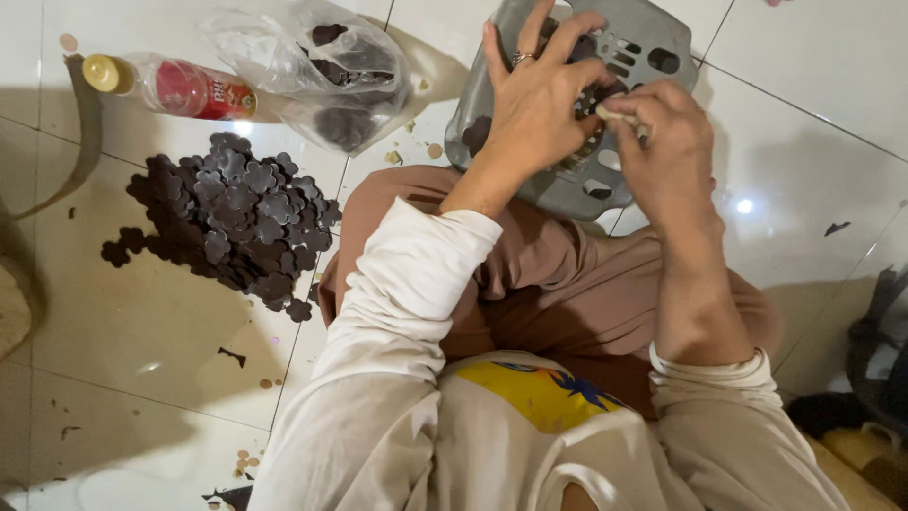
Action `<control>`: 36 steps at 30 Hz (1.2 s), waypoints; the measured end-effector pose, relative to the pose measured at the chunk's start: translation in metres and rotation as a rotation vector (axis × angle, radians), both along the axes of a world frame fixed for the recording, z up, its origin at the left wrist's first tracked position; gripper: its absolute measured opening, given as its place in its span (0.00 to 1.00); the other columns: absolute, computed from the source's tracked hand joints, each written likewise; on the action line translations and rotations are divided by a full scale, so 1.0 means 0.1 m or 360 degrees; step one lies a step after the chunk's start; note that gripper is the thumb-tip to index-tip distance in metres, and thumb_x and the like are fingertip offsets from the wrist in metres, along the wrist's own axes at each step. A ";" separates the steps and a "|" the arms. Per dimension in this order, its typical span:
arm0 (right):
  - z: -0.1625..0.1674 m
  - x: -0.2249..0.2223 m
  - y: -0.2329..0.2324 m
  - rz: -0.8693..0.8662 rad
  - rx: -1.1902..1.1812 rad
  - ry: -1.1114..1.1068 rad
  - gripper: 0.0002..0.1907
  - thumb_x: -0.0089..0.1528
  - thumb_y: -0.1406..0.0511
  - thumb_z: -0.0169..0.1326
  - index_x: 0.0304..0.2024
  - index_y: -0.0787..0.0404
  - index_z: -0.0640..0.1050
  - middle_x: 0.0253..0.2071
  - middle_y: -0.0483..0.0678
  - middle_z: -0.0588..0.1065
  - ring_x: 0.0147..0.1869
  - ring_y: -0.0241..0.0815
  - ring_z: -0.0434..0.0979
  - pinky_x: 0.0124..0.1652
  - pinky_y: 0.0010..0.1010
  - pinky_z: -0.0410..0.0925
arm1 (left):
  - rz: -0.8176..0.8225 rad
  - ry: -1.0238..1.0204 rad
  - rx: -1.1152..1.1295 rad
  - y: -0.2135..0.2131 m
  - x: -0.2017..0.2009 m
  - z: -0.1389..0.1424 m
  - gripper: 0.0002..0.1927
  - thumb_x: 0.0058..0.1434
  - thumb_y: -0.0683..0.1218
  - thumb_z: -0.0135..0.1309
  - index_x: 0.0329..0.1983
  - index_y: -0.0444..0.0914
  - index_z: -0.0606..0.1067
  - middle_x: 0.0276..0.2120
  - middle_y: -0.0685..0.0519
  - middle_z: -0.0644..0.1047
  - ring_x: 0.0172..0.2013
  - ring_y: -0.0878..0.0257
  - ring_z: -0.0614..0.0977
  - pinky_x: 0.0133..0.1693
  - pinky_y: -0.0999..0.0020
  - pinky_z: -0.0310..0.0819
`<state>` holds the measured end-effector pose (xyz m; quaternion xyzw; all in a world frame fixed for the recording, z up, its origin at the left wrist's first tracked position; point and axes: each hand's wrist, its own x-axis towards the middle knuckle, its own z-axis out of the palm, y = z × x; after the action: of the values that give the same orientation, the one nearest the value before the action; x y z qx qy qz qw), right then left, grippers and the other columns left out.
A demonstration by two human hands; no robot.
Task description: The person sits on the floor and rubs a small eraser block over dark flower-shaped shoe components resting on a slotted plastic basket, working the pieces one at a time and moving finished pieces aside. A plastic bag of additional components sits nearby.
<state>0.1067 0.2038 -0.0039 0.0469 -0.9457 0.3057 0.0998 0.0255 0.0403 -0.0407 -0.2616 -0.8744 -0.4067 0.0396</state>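
A grey plastic stool seat (567,185), slotted and perforated, rests tilted against the person's knees at the far side. The left hand (541,99) lies spread on it, fingers loosely curled, pressing a dark flower-shaped piece (598,95) against the slots. The right hand (667,142) pinches a small pale stub (615,114) just beside it. On the glossy tiled floor (142,312) to the left lies a heap of dark scalloped cutouts (232,218); beyond it, a crumpled clear bag (317,66) and a plastic bottle (170,85).

To your left, the pile of dark flower-shaped pieces (227,222), the plastic bag (312,71) and the lying bottle (170,87) crowd the floor. Right of the grey stool (653,43), the white tiles (813,142) leave you open passage.
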 end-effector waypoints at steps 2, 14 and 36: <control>0.01 -0.02 0.00 -0.0029 0.0036 0.0022 0.08 0.66 0.77 0.62 0.47 0.65 0.83 0.49 0.54 0.78 0.50 0.51 0.80 0.50 0.37 0.73 | -0.0008 -0.0034 -0.0017 0.01 0.00 0.01 0.13 0.43 0.49 0.73 0.33 0.50 0.83 0.62 0.61 0.67 0.69 0.45 0.57 0.65 0.18 0.30; -0.02 -0.05 0.14 -0.0115 0.0060 -0.0106 0.09 0.65 0.75 0.64 0.48 0.63 0.84 0.47 0.52 0.78 0.48 0.43 0.81 0.46 0.30 0.74 | -0.0002 -0.0039 0.0003 0.00 -0.03 0.01 0.13 0.43 0.48 0.72 0.33 0.50 0.84 0.61 0.59 0.69 0.68 0.45 0.59 0.65 0.18 0.31; -0.24 -0.16 0.25 -0.0343 -0.1435 -0.0480 0.11 0.68 0.74 0.59 0.53 0.64 0.80 0.50 0.49 0.81 0.49 0.34 0.81 0.51 0.23 0.76 | -0.0093 -0.0047 0.0029 0.03 -0.09 -0.06 0.19 0.45 0.48 0.72 0.42 0.52 0.83 0.62 0.58 0.68 0.68 0.46 0.58 0.64 0.15 0.25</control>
<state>0.0909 0.2292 -0.0276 -0.1440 -0.7226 0.6761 0.0032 0.0162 0.0430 -0.0464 -0.2806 -0.8632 -0.4194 0.0172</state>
